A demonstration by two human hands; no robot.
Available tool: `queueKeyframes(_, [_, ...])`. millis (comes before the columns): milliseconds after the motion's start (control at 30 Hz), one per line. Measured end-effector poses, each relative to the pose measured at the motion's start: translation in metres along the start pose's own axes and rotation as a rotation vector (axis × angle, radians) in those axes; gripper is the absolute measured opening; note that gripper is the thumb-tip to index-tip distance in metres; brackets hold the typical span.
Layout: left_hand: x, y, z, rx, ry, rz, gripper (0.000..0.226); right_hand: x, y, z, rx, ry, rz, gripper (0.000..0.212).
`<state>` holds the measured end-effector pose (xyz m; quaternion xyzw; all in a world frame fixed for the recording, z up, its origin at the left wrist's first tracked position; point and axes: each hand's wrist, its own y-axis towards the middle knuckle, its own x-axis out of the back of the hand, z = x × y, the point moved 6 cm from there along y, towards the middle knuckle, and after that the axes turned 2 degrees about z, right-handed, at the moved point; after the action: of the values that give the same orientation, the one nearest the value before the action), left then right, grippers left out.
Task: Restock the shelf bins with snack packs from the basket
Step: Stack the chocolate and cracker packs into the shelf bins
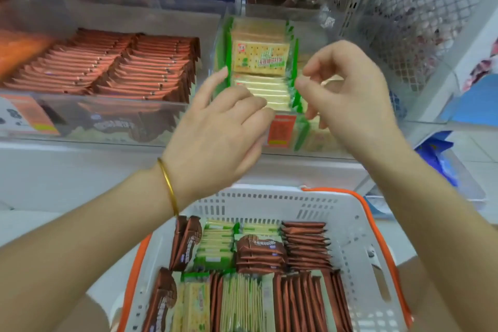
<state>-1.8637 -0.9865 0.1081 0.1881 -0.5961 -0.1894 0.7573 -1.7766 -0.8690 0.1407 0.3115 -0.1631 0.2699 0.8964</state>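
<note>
- Left hand (215, 126): fingers straight, pressing green packs (258, 59) in the centre-frame bin (331, 143).
- Right hand (350, 94): fingers curled; grip cannot be told.
- Risk: uneven pressure may topple the row.

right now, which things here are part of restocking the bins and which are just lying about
Job: green-edged cracker packs, clear plastic shelf bin holding them, white slotted plastic basket with orange handles, brown foil snack packs in it, left hand, right hand.
Lying about: gold bangle on left wrist, white mesh shelf panel, blue plastic bag.
</note>
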Motion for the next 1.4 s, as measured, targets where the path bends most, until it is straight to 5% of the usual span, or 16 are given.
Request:
queueKeyframes(100, [0.000, -0.020, -0.019, -0.009, -0.036, 0.033, 0.030, -0.018, -0.061, -0.033, -0.161, 0.060, 0.205, 0.023])
queueKeyframes(233, [-0.034, -0.053, -0.040, -0.079, -0.008, 0.315, 0.036, -0.069, -0.111, -0.127, -0.415, -0.219, 0.618, 0.010])
queueKeyframes(467, [-0.067, -0.108, -0.047, -0.101, 0.015, 0.693, 0.032, -0.127, -0.184, -0.242, -0.541, -0.475, 0.997, 0.008])
queueKeyframes(633, [-0.091, -0.115, -0.051, -0.095, 0.001, 0.890, 0.040, -0.155, -0.205, -0.275, -0.444, -0.642, 1.017, 0.020])
queueKeyframes(833, [-0.100, -0.122, -0.044, -0.101, -0.007, 0.954, 0.038, -0.181, -0.229, -0.303, -0.396, -0.701, 1.195, 0.071])
queueKeyframes(967, [-0.106, -0.123, -0.041, -0.079, -0.038, 1.000, 0.038, -0.189, -0.229, -0.301, -0.274, -0.859, 1.164, 0.064])
queueKeyframes(1100, [-0.112, -0.128, -0.036, -0.061, -0.053, 1.035, 0.036, -0.193, -0.218, -0.280, -0.122, -0.955, 1.109, 0.031])
queueKeyframes(1267, [-0.115, -0.128, -0.032, -0.018, -0.064, 1.027, 0.037, -0.180, -0.184, -0.244, -0.422, -0.701, 1.019, 0.012])
queueKeyframes(1400, [-0.110, -0.118, -0.027, 0.145, -0.223, 0.986, 0.051, -0.173, -0.163, -0.186, -0.953, 0.080, 0.859, 0.011])
